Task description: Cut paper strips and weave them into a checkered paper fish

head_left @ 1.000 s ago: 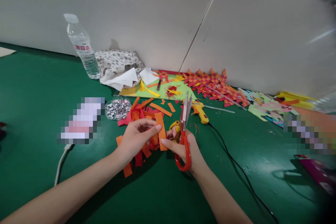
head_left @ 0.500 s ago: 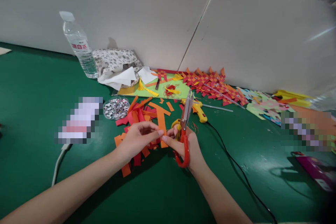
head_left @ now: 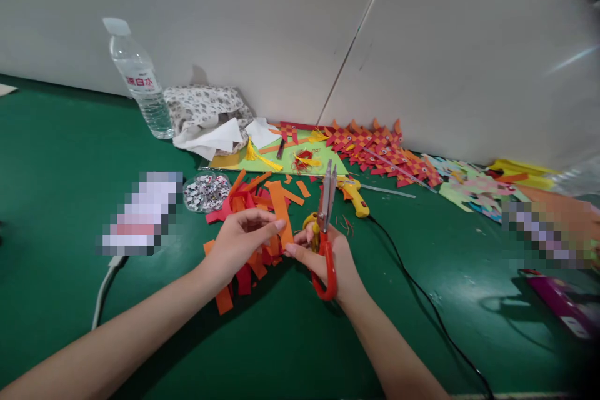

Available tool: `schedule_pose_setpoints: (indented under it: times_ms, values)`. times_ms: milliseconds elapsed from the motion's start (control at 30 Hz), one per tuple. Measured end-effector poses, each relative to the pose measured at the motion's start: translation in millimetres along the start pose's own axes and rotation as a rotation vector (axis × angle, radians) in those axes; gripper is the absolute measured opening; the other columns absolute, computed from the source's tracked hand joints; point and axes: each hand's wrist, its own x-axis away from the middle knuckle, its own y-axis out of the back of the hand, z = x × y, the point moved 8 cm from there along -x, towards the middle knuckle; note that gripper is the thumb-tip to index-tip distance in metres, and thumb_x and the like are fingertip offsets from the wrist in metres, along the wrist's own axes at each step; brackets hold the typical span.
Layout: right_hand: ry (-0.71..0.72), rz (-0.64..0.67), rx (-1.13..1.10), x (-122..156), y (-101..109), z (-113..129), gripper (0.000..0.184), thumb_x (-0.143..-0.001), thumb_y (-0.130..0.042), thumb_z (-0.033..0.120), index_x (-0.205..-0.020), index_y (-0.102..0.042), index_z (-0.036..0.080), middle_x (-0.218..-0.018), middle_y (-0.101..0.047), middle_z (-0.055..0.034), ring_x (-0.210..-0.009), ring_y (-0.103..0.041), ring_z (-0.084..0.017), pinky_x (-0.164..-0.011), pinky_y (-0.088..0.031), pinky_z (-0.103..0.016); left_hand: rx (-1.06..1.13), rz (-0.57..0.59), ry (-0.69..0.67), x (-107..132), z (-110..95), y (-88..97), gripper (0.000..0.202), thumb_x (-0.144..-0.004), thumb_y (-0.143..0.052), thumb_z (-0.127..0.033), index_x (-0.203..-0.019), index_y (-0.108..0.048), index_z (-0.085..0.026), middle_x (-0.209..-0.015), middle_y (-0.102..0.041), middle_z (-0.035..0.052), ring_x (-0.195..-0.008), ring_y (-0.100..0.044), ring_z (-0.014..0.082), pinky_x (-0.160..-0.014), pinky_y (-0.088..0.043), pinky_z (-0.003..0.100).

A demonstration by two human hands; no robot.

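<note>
My left hand [head_left: 241, 240] pinches an orange paper strip [head_left: 280, 209] that stands up between both hands. My right hand [head_left: 330, 256] grips red and yellow scissors [head_left: 324, 225], blades together and pointing up and away; its forefinger also touches the strip's lower end. Under the hands lies a heap of red and orange paper strips [head_left: 248, 206] on the green table [head_left: 70, 156].
A water bottle [head_left: 138, 84] stands at the back left beside a patterned cloth [head_left: 201, 106]. A dish of googly eyes [head_left: 206, 192], a yellow glue gun [head_left: 354, 195] with a black cable [head_left: 422, 300], woven paper fish [head_left: 379, 147] and a green sheet [head_left: 281, 159] lie behind the hands.
The scissor blades have closed and swung more upright. The orange strip has shifted slightly left and up between my fingers. Both hands stay in place.
</note>
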Motion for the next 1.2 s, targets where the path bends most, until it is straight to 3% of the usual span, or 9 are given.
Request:
schedule_pose_setpoints:
  times_ms: [267,600,733,900,1033,1200]
  values:
    - [0.001,0.018,-0.025,-2,-1,-1,0.043,-0.054,-0.084,0.031,-0.069,-0.045,0.021,-0.063,-0.063,0.0045,-0.065,-0.069,-0.017,-0.071,-0.057,-0.032,0.023,0.002,0.016,-1,-1,-0.2,0.027,-0.064,-0.078,-0.038,-0.072,-0.063,-0.016,-0.059,-0.055,-0.005,-0.048,-0.046,0.0037,-0.045,-0.036,0.015]
    - [0.06,-0.004,-0.003,0,0,2,0.041,-0.059,-0.081,0.036,-0.071,-0.044,0.022,-0.064,-0.061,0.0044,-0.064,-0.068,-0.017,-0.07,-0.059,-0.036,0.027,-0.019,0.003,-1,-2,1.1,0.027,-0.061,-0.079,-0.037,-0.069,-0.063,-0.017,-0.056,-0.054,-0.0053,-0.045,-0.045,0.0046,-0.043,-0.036,0.016]
    - [0.077,-0.046,-0.003,-1,5,4,0.042,-0.058,-0.081,0.033,-0.07,-0.043,0.022,-0.066,-0.063,0.0038,-0.061,-0.068,-0.016,-0.068,-0.059,-0.035,-0.022,0.037,0.009,0,-3,-4.7,0.025,-0.066,-0.075,-0.039,-0.073,-0.066,-0.017,-0.061,-0.059,-0.0028,-0.05,-0.051,0.0064,-0.045,-0.04,0.017]
    - [0.116,-0.101,-0.003,-1,10,12,0.039,-0.059,-0.08,0.028,-0.069,-0.042,0.022,-0.066,-0.065,0.0037,-0.062,-0.067,-0.015,-0.071,-0.057,-0.033,-0.101,0.168,-0.006,2,-1,-17.5,0.024,-0.061,-0.077,-0.028,-0.078,-0.065,-0.016,-0.07,-0.066,0.0009,-0.062,-0.061,0.0114,-0.056,-0.049,0.022]
    - [0.109,-0.095,0.049,0,9,13,0.042,-0.057,-0.081,0.029,-0.07,-0.042,0.023,-0.065,-0.066,0.003,-0.061,-0.068,-0.017,-0.069,-0.056,-0.034,-0.128,0.181,-0.054,2,-2,-19.0,0.018,-0.063,-0.073,-0.023,-0.076,-0.062,-0.016,-0.071,-0.065,0.0005,-0.066,-0.062,0.0117,-0.066,-0.051,0.025]
    - [0.121,-0.072,0.087,0,6,11,0.041,-0.058,-0.081,0.034,-0.069,-0.042,0.023,-0.067,-0.065,0.0016,-0.062,-0.067,-0.018,-0.066,-0.056,-0.034,-0.117,0.187,-0.057,4,-3,-20.2,0.017,-0.064,-0.071,-0.021,-0.073,-0.057,-0.018,-0.069,-0.058,-0.0022,-0.063,-0.058,0.0111,-0.055,-0.048,0.022]
